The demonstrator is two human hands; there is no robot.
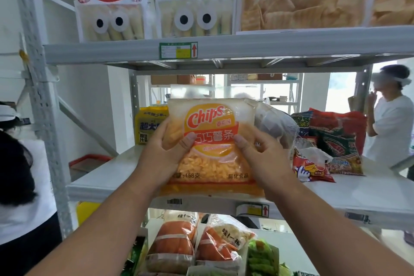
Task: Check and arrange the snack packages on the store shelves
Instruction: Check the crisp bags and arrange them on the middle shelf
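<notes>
At the middle shelf of the white metal rack, the person holds an orange bag of Chips potato sticks upright over the shelf's front edge, the left hand curled round its left side with the thumb pressed on the front, the right hand gripping its right side the same way. Behind the bag to the left stands a yellow packet, and to the right lie a clear crumpled bag and a heap of red and green snack bags. Above, on the upper shelf, stand white packs with cartoon eyes beside clear bags of crackers; below are orange-banded packs, and another person in white stands beyond the rack at right.
</notes>
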